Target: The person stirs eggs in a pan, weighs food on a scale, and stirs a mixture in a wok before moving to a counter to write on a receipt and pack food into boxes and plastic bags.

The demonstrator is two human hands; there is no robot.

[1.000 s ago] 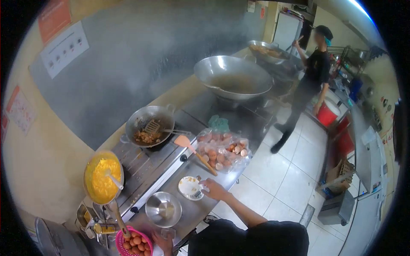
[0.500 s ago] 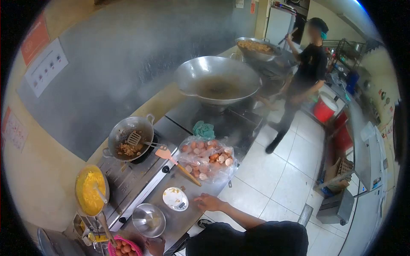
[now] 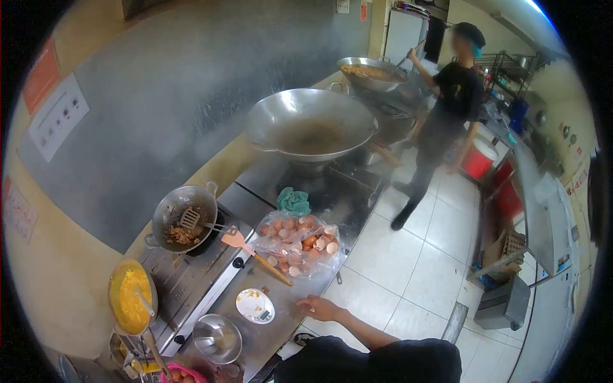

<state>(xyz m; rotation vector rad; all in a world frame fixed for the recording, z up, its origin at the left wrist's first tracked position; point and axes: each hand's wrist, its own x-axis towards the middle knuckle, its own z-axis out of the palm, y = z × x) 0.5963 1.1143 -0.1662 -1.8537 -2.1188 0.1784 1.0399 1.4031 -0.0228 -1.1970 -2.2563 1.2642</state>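
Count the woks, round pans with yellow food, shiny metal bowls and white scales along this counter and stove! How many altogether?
Woks (small wok, big wok, far wok): 3
Round pan with yellow food: 1
Shiny metal bowl: 1
White scale: 1
Total: 6

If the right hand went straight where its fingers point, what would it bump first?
Probably the white scale, though the right hand might pass above it; its height is hard to tell.
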